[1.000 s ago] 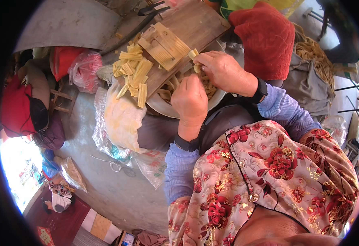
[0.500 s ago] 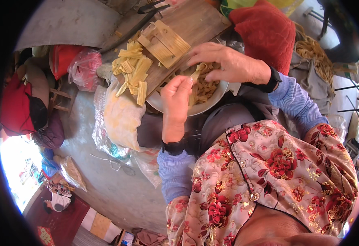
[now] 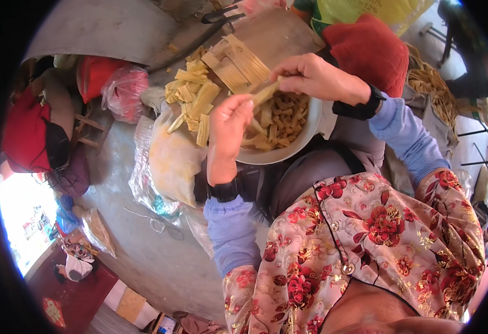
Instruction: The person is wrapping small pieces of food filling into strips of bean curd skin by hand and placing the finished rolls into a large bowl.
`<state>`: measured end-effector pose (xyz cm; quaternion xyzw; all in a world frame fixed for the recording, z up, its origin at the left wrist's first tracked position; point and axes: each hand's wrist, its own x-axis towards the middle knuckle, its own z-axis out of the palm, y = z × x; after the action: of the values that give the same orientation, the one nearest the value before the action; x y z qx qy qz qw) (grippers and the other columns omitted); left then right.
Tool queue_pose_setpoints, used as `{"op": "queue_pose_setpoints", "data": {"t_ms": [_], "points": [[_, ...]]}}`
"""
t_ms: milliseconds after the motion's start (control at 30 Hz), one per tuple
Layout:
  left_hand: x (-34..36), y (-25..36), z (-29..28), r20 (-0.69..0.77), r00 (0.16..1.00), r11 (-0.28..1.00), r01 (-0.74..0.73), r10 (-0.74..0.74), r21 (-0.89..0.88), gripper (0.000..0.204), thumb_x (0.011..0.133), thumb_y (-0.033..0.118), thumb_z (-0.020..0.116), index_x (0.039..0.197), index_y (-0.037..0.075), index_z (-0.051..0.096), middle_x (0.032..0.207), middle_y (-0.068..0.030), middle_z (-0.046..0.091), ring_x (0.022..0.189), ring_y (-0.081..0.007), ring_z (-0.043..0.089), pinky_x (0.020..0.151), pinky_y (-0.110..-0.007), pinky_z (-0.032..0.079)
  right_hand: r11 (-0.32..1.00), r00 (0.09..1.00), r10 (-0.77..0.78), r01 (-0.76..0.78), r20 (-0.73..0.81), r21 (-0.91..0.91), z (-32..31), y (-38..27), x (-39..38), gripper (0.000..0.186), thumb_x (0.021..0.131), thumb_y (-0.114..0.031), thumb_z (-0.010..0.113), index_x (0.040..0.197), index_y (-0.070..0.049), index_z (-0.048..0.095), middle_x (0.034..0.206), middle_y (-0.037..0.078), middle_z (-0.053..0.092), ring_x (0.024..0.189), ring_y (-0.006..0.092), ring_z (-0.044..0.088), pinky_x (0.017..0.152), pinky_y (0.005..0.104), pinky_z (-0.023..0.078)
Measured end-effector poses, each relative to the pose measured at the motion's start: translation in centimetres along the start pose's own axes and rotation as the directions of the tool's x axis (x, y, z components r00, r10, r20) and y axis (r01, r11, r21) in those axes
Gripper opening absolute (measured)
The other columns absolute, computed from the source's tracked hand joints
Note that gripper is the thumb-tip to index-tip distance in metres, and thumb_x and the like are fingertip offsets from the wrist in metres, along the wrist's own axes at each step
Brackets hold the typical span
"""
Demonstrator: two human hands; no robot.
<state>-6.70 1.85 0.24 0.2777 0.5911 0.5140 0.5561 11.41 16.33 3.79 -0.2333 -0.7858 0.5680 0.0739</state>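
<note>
Stretched between my two hands is a pale yellow strip (image 3: 265, 93) that looks like tofu skin. My left hand (image 3: 227, 122) pinches its lower left end between thumb and fingers. At the upper right end, my right hand (image 3: 316, 78) grips it with curled fingers. Below the strip, a pale round basin (image 3: 315, 118) at my lap holds many small knotted yellow pieces (image 3: 289, 117). On a wooden board (image 3: 283, 30) beyond it lies a neat stack of flat ribbed yellow strips (image 3: 238, 64). A loose pile of similar strips (image 3: 196, 94) is left of that stack.
A red cloth (image 3: 372, 53) bulges beside my right hand. Plastic bags (image 3: 124, 92) and a yellowish sack (image 3: 171, 161) are on the left. Tangled yellow strands (image 3: 430, 83) lie at the far right. Someone in red (image 3: 27, 136) sits at the left edge.
My hands have drawn apart, the left one moving left and down. The strip, bunched between my fingers earlier, is now pulled out long above the basin.
</note>
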Motion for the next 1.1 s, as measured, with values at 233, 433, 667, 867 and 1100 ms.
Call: {"op": "queue_pose_setpoints", "data": {"t_ms": [233,433,667,867,1100], "points": [[3.8,0.2,-1.5,-0.153,0.984,0.995,-0.094,0.089,-0.022,0.009,0.09,0.011,0.058,0.095,0.005,0.06,0.068,0.0015,0.055,0.049,-0.0009,0.037,0.043,-0.016,0.026,0.975,0.947,-0.208,0.181,-0.246,-0.127,1.0,1.7,4.4,0.014,0.086,-0.008,0.057,0.096,0.0,0.062,0.073,0.009,0.06,0.067,0.0143,0.055,0.064,0.028,0.046],[6.7,-2.0,-1.7,-0.27,0.822,0.765,-0.276,0.501,0.581,0.012,0.085,0.011,0.062,0.089,0.0,0.061,0.07,-0.0039,0.06,0.059,-0.0125,0.054,0.054,-0.026,0.043,0.91,0.941,-0.21,0.089,-0.264,-0.404,2.4,4.5,7.1,0.011,0.083,-0.008,0.055,0.089,-0.001,0.061,0.077,0.017,0.061,0.07,0.0329,0.059,0.064,0.0374,0.048],[2.6,-1.6,-0.3,-0.308,0.887,0.825,-0.129,0.344,0.55,0.012,0.088,0.013,0.055,0.088,0.002,0.06,0.069,-0.0096,0.06,0.061,-0.0213,0.056,0.056,-0.032,0.043,0.938,0.962,-0.258,0.226,-0.094,-0.264,0.3,4.4,2.8,0.019,0.082,-0.011,0.061,0.099,-0.003,0.064,0.093,0.016,0.064,0.087,0.0331,0.061,0.075,0.0374,0.049],[0.8,-3.5,4.0,-0.228,0.973,0.996,0.006,-0.027,-0.09,0.016,0.092,0.011,0.048,0.087,0.002,0.06,0.067,-0.0002,0.056,0.055,-0.0084,0.049,0.048,-0.023,0.041,0.76,0.832,-0.528,0.374,-0.169,-0.532,4.5,2.2,1.6,0.019,0.079,-0.015,0.066,0.096,-0.006,0.065,0.102,0.014,0.062,0.093,0.0334,0.058,0.077,0.0409,0.047],[-3.9,1.3,4.2,0.178,0.97,0.982,0.179,-0.166,-0.058,0.022,0.096,0.022,0.05,0.096,0.004,0.062,0.065,0.0004,0.054,0.048,-0.0045,0.045,0.043,-0.021,0.035,0.859,0.855,-0.358,0.144,-0.375,-0.492,1.7,2.3,1.6,0.015,0.08,-0.017,0.068,0.072,-0.006,0.063,0.061,0.018,0.053,0.055,0.0375,0.053,0.048,0.0407,0.042]]}}
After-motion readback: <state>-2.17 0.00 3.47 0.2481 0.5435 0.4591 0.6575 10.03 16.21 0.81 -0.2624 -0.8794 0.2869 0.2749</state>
